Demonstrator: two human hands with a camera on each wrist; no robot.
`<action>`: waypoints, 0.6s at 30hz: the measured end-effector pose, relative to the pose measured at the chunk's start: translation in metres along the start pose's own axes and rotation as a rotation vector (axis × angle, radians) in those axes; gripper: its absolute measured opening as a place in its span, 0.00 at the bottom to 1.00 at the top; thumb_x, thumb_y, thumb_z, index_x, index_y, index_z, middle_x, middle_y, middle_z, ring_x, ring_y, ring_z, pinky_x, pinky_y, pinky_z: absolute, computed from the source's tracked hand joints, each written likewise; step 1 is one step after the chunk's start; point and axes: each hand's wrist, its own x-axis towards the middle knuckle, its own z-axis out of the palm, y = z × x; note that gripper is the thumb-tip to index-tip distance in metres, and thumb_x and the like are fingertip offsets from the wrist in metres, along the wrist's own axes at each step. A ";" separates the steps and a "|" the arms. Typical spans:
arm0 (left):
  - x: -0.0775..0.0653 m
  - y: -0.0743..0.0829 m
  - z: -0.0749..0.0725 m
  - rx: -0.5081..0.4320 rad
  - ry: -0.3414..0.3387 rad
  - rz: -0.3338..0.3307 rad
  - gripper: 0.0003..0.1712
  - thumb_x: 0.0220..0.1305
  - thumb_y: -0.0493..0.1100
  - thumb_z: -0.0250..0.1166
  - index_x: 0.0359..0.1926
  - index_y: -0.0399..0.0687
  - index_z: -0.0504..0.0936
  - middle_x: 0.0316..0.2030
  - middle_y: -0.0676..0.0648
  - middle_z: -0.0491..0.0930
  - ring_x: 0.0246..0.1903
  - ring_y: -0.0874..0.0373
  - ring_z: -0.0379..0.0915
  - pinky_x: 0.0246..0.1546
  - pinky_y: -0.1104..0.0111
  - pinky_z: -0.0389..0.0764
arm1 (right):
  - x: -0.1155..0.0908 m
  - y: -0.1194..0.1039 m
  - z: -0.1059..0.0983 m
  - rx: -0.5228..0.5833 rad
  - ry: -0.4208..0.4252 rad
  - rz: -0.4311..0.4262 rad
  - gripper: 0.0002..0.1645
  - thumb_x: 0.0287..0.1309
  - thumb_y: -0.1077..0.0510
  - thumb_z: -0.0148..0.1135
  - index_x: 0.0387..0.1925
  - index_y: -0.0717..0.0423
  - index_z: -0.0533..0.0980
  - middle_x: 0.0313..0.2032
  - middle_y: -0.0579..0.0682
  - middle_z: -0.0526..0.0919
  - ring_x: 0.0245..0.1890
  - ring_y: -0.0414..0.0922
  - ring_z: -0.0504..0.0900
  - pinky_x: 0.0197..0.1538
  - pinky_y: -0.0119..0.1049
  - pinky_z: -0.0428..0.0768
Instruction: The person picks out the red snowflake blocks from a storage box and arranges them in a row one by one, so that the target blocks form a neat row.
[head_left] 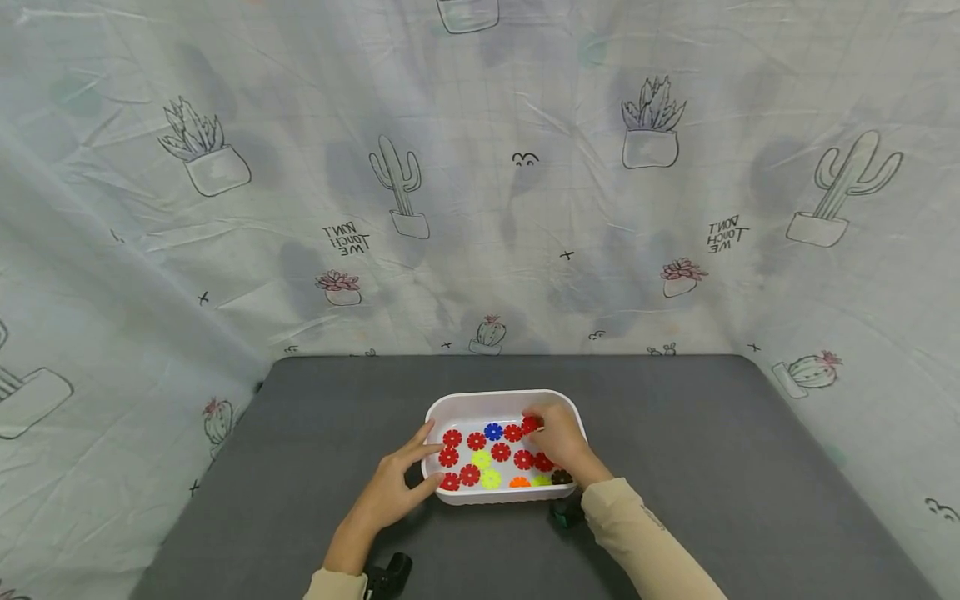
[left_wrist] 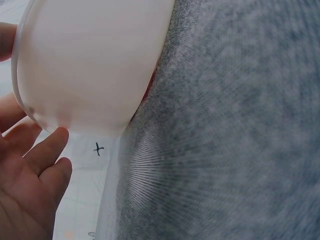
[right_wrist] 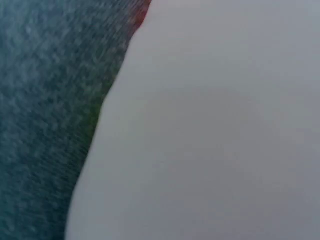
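A white tray (head_left: 491,402) holds several small notched plastic discs, most of them red, with a few yellow ones, a blue disc (head_left: 492,431), an orange disc (head_left: 519,482) and a dark brown disc (head_left: 561,477). My left hand (head_left: 390,487) grips the tray's left end; in the left wrist view its fingers lie on both sides of the rim. Over the tray's back right corner, my right hand (head_left: 561,433) pinches a red notched disc (head_left: 531,424) between thumb and fingers. The tray's wall (right_wrist: 200,125) fills most of the right wrist view, hiding that hand there.
The tray stands on a dark grey table (head_left: 360,387). Behind and beside the table hangs a pale curtain (head_left: 480,208) printed with cacti. A black strap device (head_left: 390,575) sits at the left wrist, and a dark one (head_left: 567,510) by the right wrist, near the tray's front.
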 end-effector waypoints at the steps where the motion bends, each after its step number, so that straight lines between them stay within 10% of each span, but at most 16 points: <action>1: -0.001 0.000 0.000 0.002 0.001 0.001 0.24 0.58 0.49 0.67 0.54 0.44 0.80 0.69 0.46 0.62 0.65 0.46 0.63 0.59 0.45 0.68 | -0.001 0.000 0.000 -0.005 0.001 -0.020 0.21 0.48 0.68 0.67 0.49 0.62 0.80 0.46 0.56 0.82 0.44 0.50 0.79 0.49 0.45 0.81; 18: -0.005 -0.004 0.007 0.016 0.016 0.035 0.25 0.58 0.51 0.66 0.54 0.45 0.80 0.69 0.45 0.62 0.64 0.45 0.65 0.58 0.45 0.69 | -0.031 0.020 -0.030 0.124 0.249 -0.141 0.23 0.52 0.70 0.65 0.52 0.58 0.77 0.45 0.55 0.80 0.47 0.52 0.81 0.49 0.46 0.81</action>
